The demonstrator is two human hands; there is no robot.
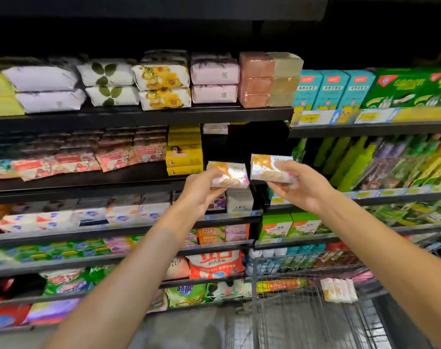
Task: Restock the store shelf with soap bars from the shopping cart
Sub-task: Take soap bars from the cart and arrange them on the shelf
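The left hand (201,190) grips one wrapped soap bar (229,174), the right hand (300,186) another (269,168), both raised before a dark shelf gap (224,144). Slide them in flat, labels outward; more bars, probably, wait in the cart (337,289).

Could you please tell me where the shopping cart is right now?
The shopping cart sits at the lower right of the head view, beneath the right hand, and holds a few soap bars near its right side.
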